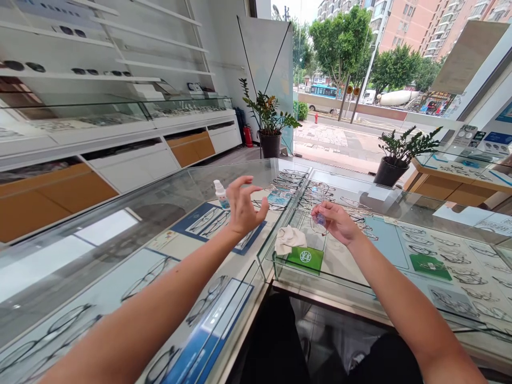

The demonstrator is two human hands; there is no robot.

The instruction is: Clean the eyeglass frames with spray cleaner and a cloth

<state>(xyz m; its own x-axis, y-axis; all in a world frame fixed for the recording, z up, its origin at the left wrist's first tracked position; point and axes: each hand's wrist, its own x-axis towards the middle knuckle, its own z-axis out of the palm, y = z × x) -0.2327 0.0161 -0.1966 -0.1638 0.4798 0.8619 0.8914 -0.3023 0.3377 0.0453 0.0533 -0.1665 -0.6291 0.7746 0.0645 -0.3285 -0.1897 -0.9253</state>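
Observation:
My left hand (243, 205) hovers above the glass counter (132, 229) with its fingers spread and curled, holding nothing, just in front of a small white spray bottle (221, 194). My right hand (336, 220) is pinched around a pair of thin-framed glasses (319, 218) with a bluish lens, held above the counter. A crumpled white cloth (288, 238) lies on the glass between my hands, beside a green card (305, 258).
Several pairs of glasses (298, 184) lie in rows on and under the glass cases. Two potted plants (269, 124) stand near the shop window. Wall shelves (80, 74) with sunglasses run along the left. A second counter (460, 170) stands at the right.

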